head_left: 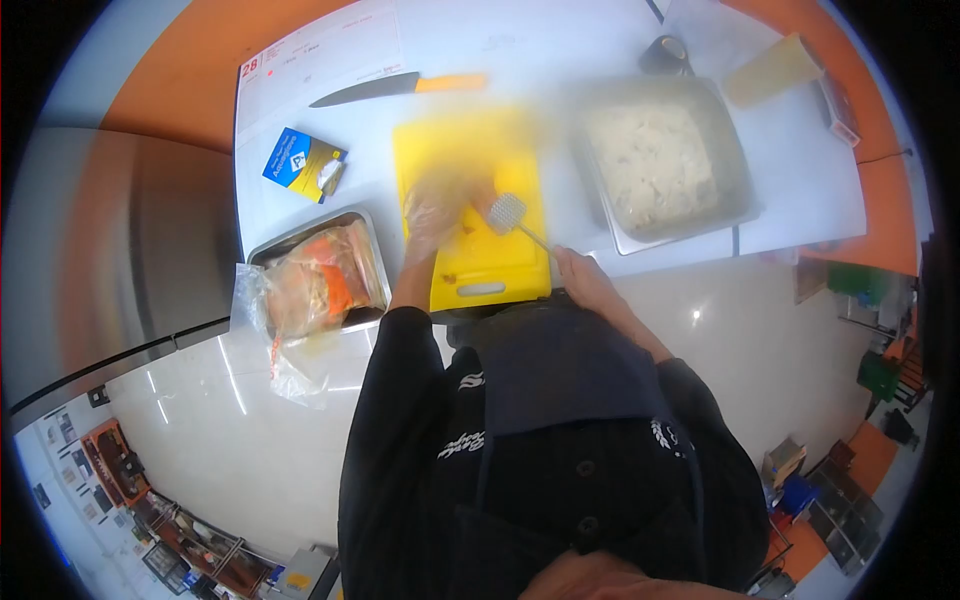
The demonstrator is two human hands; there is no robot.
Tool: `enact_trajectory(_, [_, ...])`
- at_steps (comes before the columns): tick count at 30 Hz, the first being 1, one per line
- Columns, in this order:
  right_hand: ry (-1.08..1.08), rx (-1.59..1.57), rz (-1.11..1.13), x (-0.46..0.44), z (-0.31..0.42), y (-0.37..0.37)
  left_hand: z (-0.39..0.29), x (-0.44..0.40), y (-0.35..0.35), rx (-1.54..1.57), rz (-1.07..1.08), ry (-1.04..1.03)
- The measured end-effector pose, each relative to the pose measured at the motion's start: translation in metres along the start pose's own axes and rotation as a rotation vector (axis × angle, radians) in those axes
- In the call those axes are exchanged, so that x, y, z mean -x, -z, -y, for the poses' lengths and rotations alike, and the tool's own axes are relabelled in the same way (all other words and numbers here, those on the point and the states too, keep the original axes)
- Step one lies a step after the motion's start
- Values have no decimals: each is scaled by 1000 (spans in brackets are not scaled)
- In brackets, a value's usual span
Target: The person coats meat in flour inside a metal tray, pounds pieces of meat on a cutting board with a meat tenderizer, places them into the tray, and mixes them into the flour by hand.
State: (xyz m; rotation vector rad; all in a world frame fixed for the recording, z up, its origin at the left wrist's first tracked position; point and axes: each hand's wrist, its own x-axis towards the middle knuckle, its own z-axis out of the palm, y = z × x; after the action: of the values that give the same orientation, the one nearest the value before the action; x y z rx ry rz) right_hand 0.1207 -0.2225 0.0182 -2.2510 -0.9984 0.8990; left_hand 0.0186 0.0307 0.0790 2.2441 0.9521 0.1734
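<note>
On a yellow cutting board (500,262) lies a piece of meat (478,193), partly covered and blurred. My left hand (435,208), in a clear plastic glove, rests at the left side of the meat; its fingers are too smeared to make out. The handle of a metal meat mallet (508,212) is in my right hand (588,280), whose fingers wrap round it at the board's right edge. The mallet's head is over the board, just right of the meat.
A metal tray (376,262) with bagged meat stands left, a blue and yellow box (304,163) behind it. A knife (385,89) lies beyond the board. At right are a tub (737,165) of pale food, a dark roll (664,56) and a yellowish container (773,72).
</note>
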Motion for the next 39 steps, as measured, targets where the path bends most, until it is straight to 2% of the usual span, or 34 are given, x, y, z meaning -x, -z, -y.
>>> enact_trajectory(2, [-82,-10,60,3,20,15,3,1,1,-12,-12,21])
enact_trajectory(6, [-42,-92,2,9,17,10,-9,2,9,296,60,250])
enact_trajectory(8, [-32,-11,2,-3,1,-2,4,-4,-3,326,43,220])
enact_trajectory(10, [-34,-64,3,-7,24,14,69,-12,-38,257,-89,-136])
enact_trajectory(12, [7,-94,-62,-16,39,15,109,-17,-63,226,-182,-329])
enact_trajectory(13, [47,-99,-122,-20,43,8,108,-11,-63,235,-204,-340])
enact_trajectory(15, [79,-48,-167,-38,44,-9,101,-4,-61,305,-186,-252])
enact_trajectory(17, [60,71,-128,-69,35,-26,63,4,-35,433,-103,-43])
enact_trajectory(20, [131,38,-110,-77,70,-1,31,17,-11,655,-13,180])
enact_trajectory(23, [123,21,-208,-74,61,-17,33,17,-9,570,-19,200])
enact_trajectory(26, [90,47,-132,-86,46,-22,24,18,-4,490,-30,152])
enact_trajectory(29, [131,9,-219,-79,68,1,41,18,-13,461,-84,10])
enact_trajectory(32, [134,27,-271,-60,54,-10,43,17,-14,578,-40,139])
enact_trajectory(35, [80,134,-142,-72,20,-26,39,15,-18,632,-39,187])
enact_trajectory(39, [95,55,-233,-65,62,2,43,14,-17,601,-62,160])
